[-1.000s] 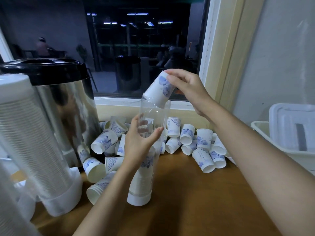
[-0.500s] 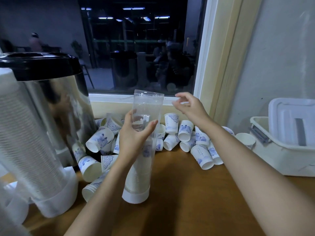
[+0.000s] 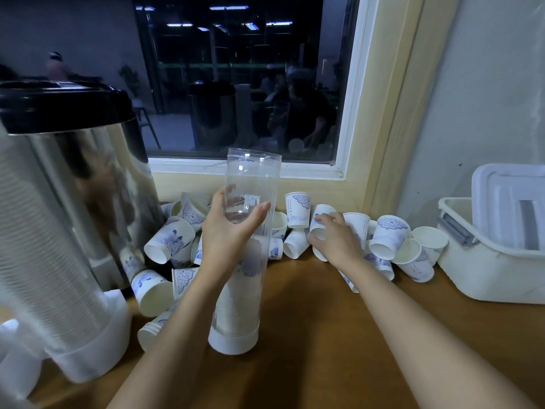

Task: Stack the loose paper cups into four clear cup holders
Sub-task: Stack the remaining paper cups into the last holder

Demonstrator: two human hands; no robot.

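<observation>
A tall clear cup holder (image 3: pixel 250 184) with a white base stands upright on the wooden counter, partly filled with stacked paper cups. My left hand (image 3: pixel 227 234) grips the tube around its middle. My right hand (image 3: pixel 336 240) reaches into the pile of loose white and blue paper cups (image 3: pixel 386 240) under the window and curls its fingers round one cup (image 3: pixel 320 222) lying there. More loose cups (image 3: pixel 168 243) lie to the left of the tube.
A large steel urn (image 3: pixel 73 172) with a black lid stands at the left. A filled clear holder (image 3: pixel 50 276) leans in front of it. A white plastic bin (image 3: pixel 495 278) with a lid sits at the right. The window sill and wall close off the back.
My right hand dropped a cup into the tube, then moved down and right to the cup pile and closed on another cup. My left hand stayed on the tube.
</observation>
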